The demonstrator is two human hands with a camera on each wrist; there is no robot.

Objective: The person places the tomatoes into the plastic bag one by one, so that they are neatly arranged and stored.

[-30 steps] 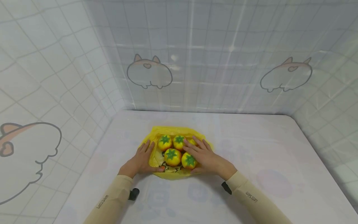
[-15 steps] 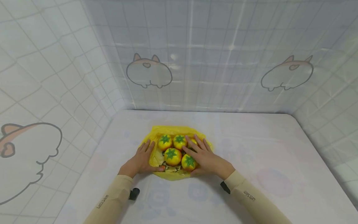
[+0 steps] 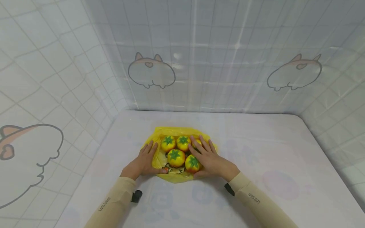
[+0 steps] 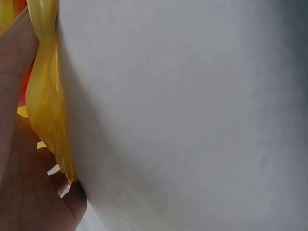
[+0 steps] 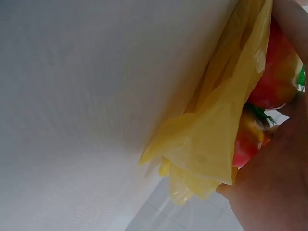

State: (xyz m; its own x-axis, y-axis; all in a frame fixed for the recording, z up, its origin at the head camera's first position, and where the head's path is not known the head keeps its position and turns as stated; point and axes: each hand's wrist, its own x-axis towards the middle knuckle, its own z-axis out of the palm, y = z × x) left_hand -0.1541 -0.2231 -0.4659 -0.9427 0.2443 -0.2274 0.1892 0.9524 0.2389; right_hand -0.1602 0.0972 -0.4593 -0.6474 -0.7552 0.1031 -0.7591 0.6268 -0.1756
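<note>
A yellow plastic bag [image 3: 175, 179] lies spread on the table with its mouth facing up. Inside sit several yellow-and-red fruits [image 3: 176, 158] with green star-shaped tops, like tomatoes or persimmons. My left hand [image 3: 144, 163] lies flat with fingers spread on the bag's left edge, its thumb along the front rim. Across the right side, my right hand [image 3: 213, 162] rests with fingers spread, partly covering the back right fruit [image 3: 197, 144] and touching the front right fruit [image 3: 192, 164]. In the right wrist view, the bag's side [image 5: 207, 139] stands up beside red fruit [image 5: 274, 67].
A white patterned table [image 3: 256, 152] extends around the bag. Tiled-print sheeting [image 3: 216, 72] encloses the back and both sides. A printed cartoon patch [image 3: 176, 171] shows inside the bag near its front. Black wrist cameras [image 3: 137, 196] sit below both sleeves.
My right hand's fingers have shifted slightly away from me, showing a bit more of the back right fruit. The left hand, bag and fruits stay nearly the same.
</note>
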